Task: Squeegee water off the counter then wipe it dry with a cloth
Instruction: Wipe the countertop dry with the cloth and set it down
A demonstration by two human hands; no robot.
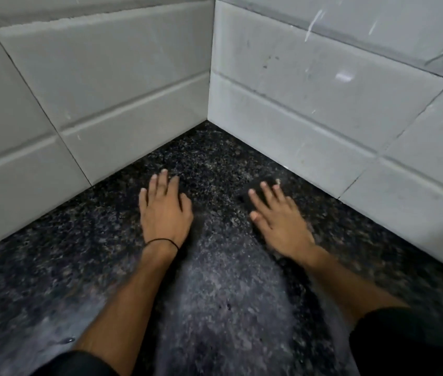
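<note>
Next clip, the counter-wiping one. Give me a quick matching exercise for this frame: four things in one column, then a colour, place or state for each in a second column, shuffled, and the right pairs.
Column one
1. left hand
2. right hand
3. wall tiles
4. counter

Column two
A. pale grey-white, meeting in a corner
B. dark speckled stone
C. flat on bare stone, with a thin black band at the wrist
D. straight fingers pressing on a dark cloth

Pairs: 1-C, 2-D, 3-A, 4-B
</note>
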